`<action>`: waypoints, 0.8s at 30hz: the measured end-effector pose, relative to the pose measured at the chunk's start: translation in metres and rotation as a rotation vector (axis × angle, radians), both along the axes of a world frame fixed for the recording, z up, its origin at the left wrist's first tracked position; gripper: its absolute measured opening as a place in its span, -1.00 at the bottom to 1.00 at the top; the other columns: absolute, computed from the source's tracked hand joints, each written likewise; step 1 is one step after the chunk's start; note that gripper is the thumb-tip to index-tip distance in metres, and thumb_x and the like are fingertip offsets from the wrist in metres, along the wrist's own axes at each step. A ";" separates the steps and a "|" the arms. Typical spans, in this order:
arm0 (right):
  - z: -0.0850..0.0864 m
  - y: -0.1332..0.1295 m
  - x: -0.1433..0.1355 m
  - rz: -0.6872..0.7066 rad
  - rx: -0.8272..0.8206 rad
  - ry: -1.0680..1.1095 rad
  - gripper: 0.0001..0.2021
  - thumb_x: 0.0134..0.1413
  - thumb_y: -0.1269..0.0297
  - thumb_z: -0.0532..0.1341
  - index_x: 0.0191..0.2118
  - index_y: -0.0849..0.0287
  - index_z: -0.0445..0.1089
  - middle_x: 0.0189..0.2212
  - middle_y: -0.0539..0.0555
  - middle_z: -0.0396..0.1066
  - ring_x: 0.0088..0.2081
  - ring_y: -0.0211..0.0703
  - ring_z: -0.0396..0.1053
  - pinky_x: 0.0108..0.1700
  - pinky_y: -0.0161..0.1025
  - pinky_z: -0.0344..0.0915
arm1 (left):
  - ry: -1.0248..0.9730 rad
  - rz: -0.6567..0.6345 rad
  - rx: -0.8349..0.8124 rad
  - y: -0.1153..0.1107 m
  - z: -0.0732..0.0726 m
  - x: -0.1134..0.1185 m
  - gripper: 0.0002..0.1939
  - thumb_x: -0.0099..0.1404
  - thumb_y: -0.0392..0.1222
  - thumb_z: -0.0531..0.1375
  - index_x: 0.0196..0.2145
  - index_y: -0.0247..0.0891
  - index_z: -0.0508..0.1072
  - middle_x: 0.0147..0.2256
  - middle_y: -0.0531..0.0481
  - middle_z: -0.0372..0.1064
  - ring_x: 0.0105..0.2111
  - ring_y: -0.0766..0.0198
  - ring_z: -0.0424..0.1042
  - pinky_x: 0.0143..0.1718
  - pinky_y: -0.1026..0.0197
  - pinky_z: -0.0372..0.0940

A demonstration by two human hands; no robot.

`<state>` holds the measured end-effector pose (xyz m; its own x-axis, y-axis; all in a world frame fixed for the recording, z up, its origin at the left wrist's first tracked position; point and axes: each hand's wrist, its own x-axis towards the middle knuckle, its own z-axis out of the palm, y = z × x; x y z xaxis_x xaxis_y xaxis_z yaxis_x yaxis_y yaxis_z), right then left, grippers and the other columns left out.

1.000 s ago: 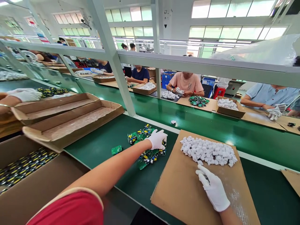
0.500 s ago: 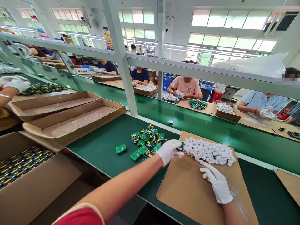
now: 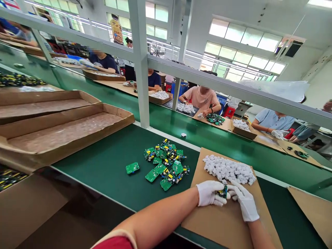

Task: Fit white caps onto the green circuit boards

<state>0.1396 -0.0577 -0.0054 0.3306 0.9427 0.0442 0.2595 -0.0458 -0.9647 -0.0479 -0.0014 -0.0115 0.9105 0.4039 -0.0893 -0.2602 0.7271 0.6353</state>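
My left hand (image 3: 210,193), in a white glove, grips a small green circuit board (image 3: 222,191) above the cardboard sheet (image 3: 204,216). My right hand (image 3: 244,201), also gloved, reaches in from the right. Its fingers are partly spread, with the tips at the board's right edge; whether they press on it I cannot tell. Just beyond both hands lies a heap of small white pieces (image 3: 228,168) on the cardboard. To the left, on the green work surface (image 3: 103,155), is a loose pile of circuit boards (image 3: 166,162) with yellow and black parts. One single board (image 3: 132,168) lies apart from it.
Shallow cardboard trays (image 3: 67,129) stand at the left. A metal post (image 3: 142,69) and a shelf rail (image 3: 220,81) rise in front. One white-topped piece (image 3: 183,135) sits on the green belt (image 3: 166,121). Several co-workers sit across it, among them one in a pink shirt (image 3: 201,98).
My left hand has brought the circuit board from the heap's left end to my right hand's fingertips. My view has turned and tilted a little.
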 end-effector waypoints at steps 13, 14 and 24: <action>-0.005 0.013 0.005 -0.022 -0.088 0.159 -0.59 -0.01 0.12 0.21 -0.07 0.26 0.33 -0.27 0.14 0.46 -0.43 -0.21 0.41 -0.46 -0.29 0.33 | -0.003 -0.022 -0.043 0.005 0.000 0.001 -0.82 0.15 -0.19 0.18 -0.28 -0.32 0.41 -0.32 -0.19 0.44 -0.48 0.27 0.46 -0.41 0.23 0.32; -0.003 0.015 0.005 -0.018 -0.110 0.174 -0.63 0.06 0.15 0.18 -0.06 0.25 0.31 -0.22 0.14 0.43 -0.37 -0.19 0.41 -0.39 -0.25 0.35 | 0.004 -0.009 -0.044 0.005 0.000 0.002 -0.80 0.15 -0.19 0.18 -0.27 -0.32 0.40 -0.33 -0.18 0.44 -0.49 0.26 0.46 -0.41 0.22 0.32; 0.026 -0.033 0.058 -0.100 -0.130 0.262 -0.71 0.16 0.23 0.12 -0.02 0.22 0.25 -0.09 0.11 0.31 -0.17 -0.13 0.36 -0.17 -0.08 0.34 | 0.116 0.136 0.004 0.004 -0.006 0.007 -0.85 0.24 -0.17 0.10 -0.27 -0.28 0.36 -0.33 -0.06 0.45 -0.45 0.31 0.46 -0.41 0.25 0.34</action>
<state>0.1977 -0.0910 0.0205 0.4065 0.8969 -0.1741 -0.0097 -0.1863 -0.9824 -0.0408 0.0026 -0.0178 0.8309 0.5235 -0.1888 -0.2811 0.6876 0.6694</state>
